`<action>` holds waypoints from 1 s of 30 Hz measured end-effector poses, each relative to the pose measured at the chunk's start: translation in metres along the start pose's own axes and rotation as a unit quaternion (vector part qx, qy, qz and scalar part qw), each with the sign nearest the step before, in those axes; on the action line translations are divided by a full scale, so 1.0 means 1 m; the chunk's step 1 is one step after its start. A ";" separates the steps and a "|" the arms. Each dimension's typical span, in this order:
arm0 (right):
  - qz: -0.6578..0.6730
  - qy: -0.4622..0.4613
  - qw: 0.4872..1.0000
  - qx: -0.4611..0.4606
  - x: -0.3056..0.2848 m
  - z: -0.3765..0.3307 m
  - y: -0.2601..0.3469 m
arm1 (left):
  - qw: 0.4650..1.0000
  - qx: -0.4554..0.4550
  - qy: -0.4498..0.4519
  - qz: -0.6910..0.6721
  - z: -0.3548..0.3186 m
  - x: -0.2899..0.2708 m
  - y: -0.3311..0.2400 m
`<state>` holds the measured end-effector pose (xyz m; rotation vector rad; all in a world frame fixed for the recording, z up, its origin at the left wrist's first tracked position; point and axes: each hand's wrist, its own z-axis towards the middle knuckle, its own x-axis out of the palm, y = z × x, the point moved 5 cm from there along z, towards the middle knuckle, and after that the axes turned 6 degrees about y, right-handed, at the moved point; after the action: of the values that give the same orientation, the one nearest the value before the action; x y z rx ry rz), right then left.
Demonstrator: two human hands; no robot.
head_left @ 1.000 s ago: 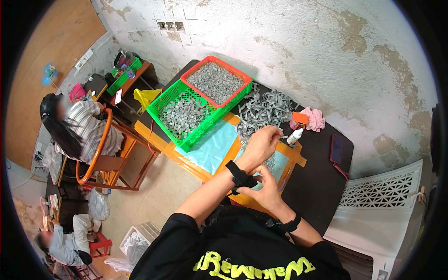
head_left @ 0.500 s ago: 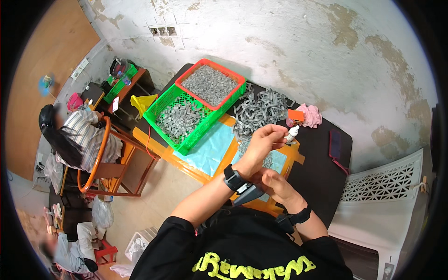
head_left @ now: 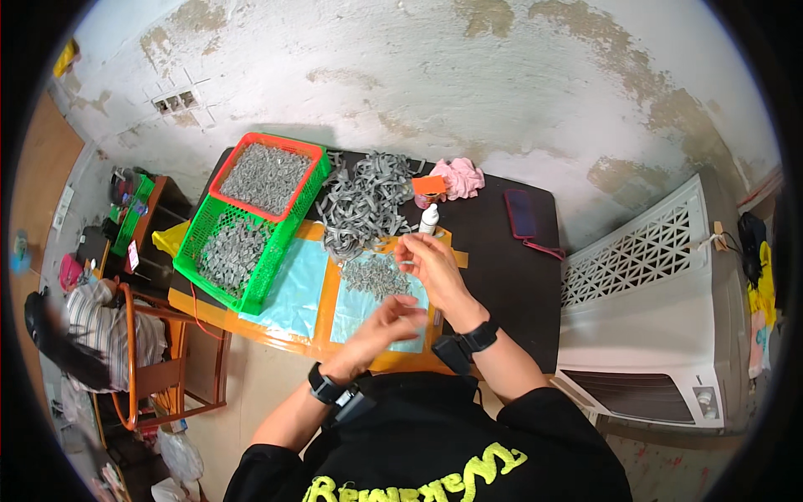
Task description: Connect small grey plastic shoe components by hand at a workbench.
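My left hand (head_left: pixel 381 329) hovers over the near side of the blue plastic sheet (head_left: pixel 345 314), fingers loosely bent and apart, with nothing seen in it. At the right edge of a pile of small silvery metal parts (head_left: pixel 374 276) is my right hand (head_left: pixel 435 268). Its fingers point left, bent and slightly apart, and I see nothing in them; the palm side is hidden. Just beyond that hand stands a small white dropper bottle (head_left: pixel 429 221), upright. A heap of grey strips (head_left: pixel 368 201) lies behind the metal parts.
On the left of the black table (head_left: pixel 506 309) a green basket (head_left: pixel 272 272) holds grey pieces, with a red-orange basket (head_left: pixel 224 173) of similar pieces over its far end. A pink cloth (head_left: pixel 460 178), an orange card (head_left: pixel 429 185) and a phone (head_left: pixel 520 213) lie farther right. A person (head_left: pixel 113 335) sits at left.
My left hand has come back from beside the bottle toward me. My right hand has moved forward to the metal parts. The view has swung to the right.
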<state>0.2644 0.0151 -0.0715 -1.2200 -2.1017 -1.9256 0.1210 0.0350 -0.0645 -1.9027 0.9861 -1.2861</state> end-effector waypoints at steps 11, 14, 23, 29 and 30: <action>-0.566 -0.086 0.714 -0.403 0.023 0.009 0.045 | 0.996 -0.084 -0.006 0.034 0.014 0.041 0.014; -0.669 -0.012 0.627 -0.400 0.035 0.001 0.032 | 0.997 -0.079 -0.019 -0.001 0.011 0.040 0.019; -0.144 -0.026 0.975 -0.167 0.006 0.023 0.028 | 0.991 -0.053 0.059 -0.103 0.005 0.039 0.008; -0.080 -0.043 0.991 -0.097 -0.001 0.013 0.026 | 0.994 -0.028 0.109 -0.010 0.002 0.036 0.000; -0.073 -0.044 0.991 -0.102 -0.001 0.012 0.027 | 0.988 -0.014 0.148 0.042 0.001 0.040 0.000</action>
<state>0.2859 0.0226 -0.0530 -1.2396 -2.1342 -2.2380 0.1318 0.0013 -0.0464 -1.6998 1.2248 -1.5407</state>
